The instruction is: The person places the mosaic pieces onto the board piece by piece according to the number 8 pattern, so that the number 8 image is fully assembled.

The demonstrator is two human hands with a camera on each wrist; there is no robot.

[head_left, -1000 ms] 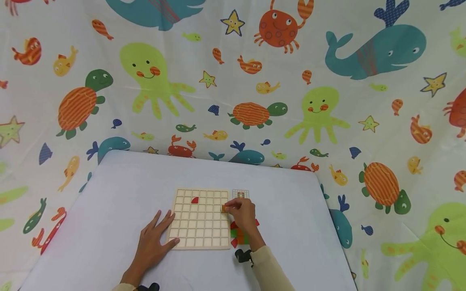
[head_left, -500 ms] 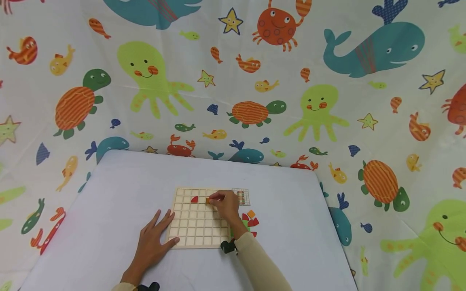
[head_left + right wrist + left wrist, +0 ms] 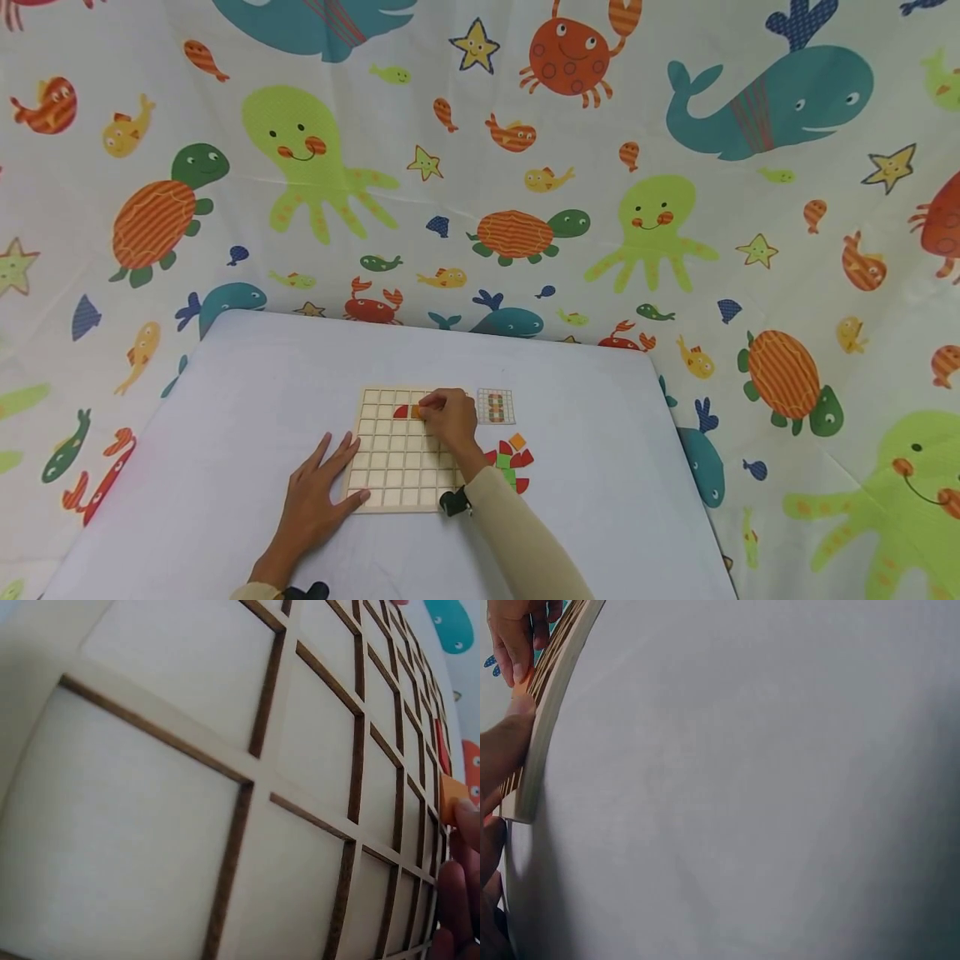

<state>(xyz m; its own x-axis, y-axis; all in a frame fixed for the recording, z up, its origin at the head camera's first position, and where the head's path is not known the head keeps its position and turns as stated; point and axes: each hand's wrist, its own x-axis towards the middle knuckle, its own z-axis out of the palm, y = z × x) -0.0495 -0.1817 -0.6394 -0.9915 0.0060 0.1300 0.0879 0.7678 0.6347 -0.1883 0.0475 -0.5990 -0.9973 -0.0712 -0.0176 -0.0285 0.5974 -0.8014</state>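
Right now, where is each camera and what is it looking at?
Head: up high, looking down at the table; both hands and sleeves show.
Left wrist: low beside the wooden board; left hand shows.
Right wrist: just above the board's squares; right fingers hold an orange piece.
All three share the board.

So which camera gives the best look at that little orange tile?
The head view: the orange tile sits beside the red piece, pinched by the right hand. The right wrist view shows only its edge; the left wrist view, a sliver.
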